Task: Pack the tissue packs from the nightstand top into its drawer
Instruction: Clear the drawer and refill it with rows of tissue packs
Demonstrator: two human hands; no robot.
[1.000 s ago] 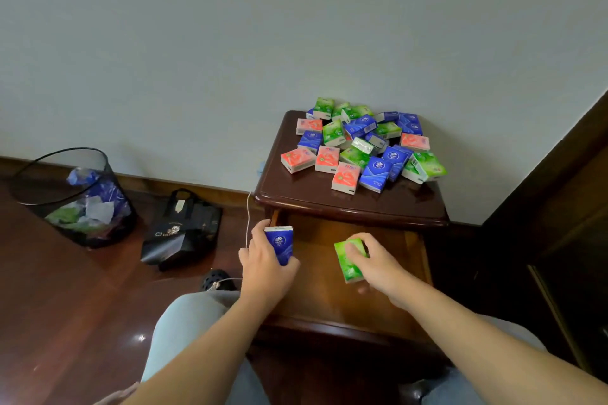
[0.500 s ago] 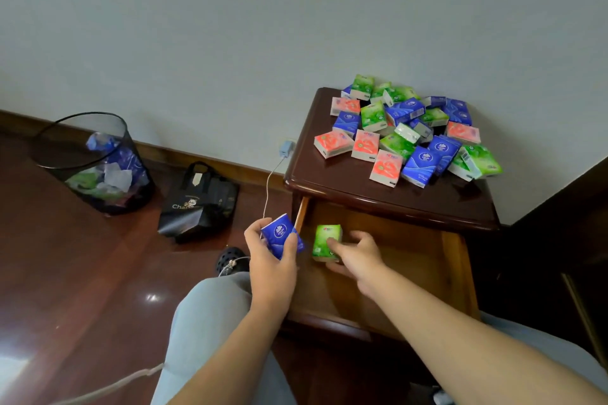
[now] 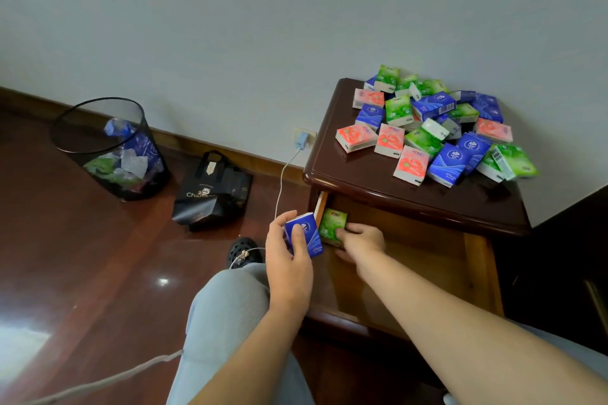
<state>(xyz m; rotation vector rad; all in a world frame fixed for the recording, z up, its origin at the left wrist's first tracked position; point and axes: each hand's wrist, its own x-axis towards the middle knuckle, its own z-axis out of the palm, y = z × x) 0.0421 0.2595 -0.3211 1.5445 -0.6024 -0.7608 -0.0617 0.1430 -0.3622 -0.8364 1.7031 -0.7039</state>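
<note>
Several blue, green and red tissue packs (image 3: 427,131) lie heaped on the dark wooden nightstand top (image 3: 355,174). Below it the drawer (image 3: 427,266) stands pulled out. My right hand (image 3: 360,238) reaches into the drawer's far left corner and holds a green pack (image 3: 332,223) upright against the left wall. My left hand (image 3: 288,253) grips a blue pack (image 3: 304,233) just outside the drawer's left side.
A black mesh bin (image 3: 108,148) with wrappers stands on the wooden floor at left, a black bag (image 3: 214,191) beside it. A charger (image 3: 301,141) with a white cable hangs from the wall socket. My knee (image 3: 230,306) is below the hands.
My right hand moved the green pack left and deeper into the drawer's far left corner. My left hand kept the blue pack and shifted slightly toward the drawer's side.
</note>
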